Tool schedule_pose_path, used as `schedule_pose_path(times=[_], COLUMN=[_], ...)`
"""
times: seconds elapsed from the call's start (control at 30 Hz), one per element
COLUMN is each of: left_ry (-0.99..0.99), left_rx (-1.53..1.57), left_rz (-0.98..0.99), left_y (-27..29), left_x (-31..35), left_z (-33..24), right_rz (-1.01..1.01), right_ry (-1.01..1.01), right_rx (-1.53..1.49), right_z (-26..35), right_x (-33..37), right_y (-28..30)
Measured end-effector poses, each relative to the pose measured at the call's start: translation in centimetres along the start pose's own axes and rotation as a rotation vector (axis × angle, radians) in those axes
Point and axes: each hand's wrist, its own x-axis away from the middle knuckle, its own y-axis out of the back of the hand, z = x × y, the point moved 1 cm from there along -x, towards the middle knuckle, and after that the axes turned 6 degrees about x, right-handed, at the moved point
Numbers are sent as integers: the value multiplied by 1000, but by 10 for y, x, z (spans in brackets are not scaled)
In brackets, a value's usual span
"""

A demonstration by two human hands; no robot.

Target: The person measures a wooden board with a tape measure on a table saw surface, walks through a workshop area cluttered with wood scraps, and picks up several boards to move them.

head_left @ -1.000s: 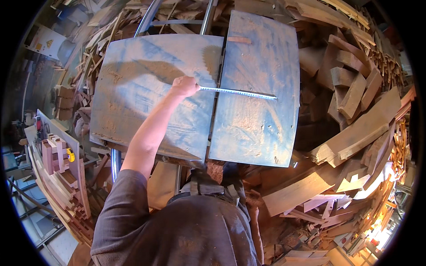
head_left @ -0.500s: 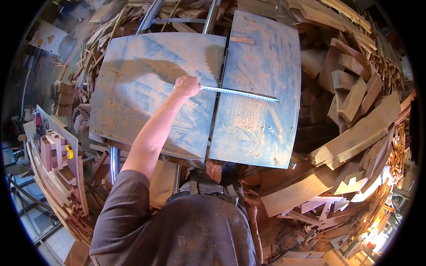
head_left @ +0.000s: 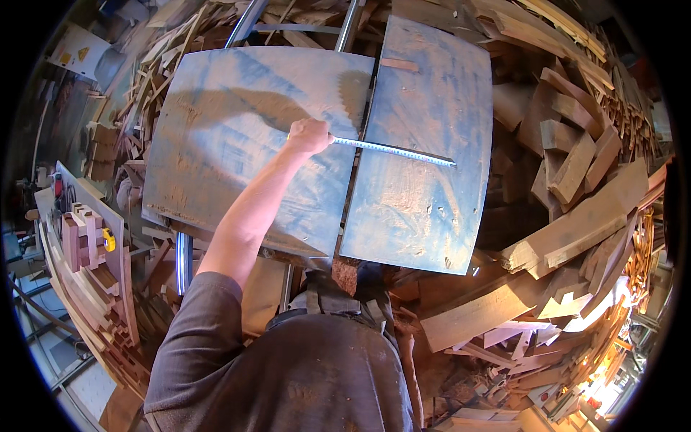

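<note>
My left hand (head_left: 310, 136) is closed around a tape measure above the left half of a dusty metal saw table (head_left: 216, 151). The fingers hide most of its case. Out of the hand, the pale tape blade (head_left: 403, 152) reaches right across the slot and over the right half of the table (head_left: 417, 209). Its end lies short of that half's right edge. Near the slot, a toothed round shadow (head_left: 353, 93) falls on the metal, beyond my hand. My right hand is out of view.
A small wood strip (head_left: 399, 65) lies on the table's far right half. Offcuts (head_left: 576, 165) are heaped to the right. On the left, a stack of boards (head_left: 86, 237) carries another yellow tape measure (head_left: 109, 240). Metal rails (head_left: 348, 25) run beyond the table.
The view has tilted slightly. My left hand and the stretched tape blade keep nearly the same place on the table.
</note>
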Motion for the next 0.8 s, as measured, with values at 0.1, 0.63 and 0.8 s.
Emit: schedule_pose_path(times=[0.1,0.63,0.8], left_ry=[9,37,12], left_rx=[-4,0,-10], left_rz=[-2,19,-5], left_y=[2,2,-1], left_x=[0,-2,-3], left_z=[0,0,1], right_rz=[28,37,30], right_ry=[14,-18,-7], right_rx=[58,15,8], right_z=[-2,12,14], right_x=[-4,-1,-1], right_y=[-1,9,8])
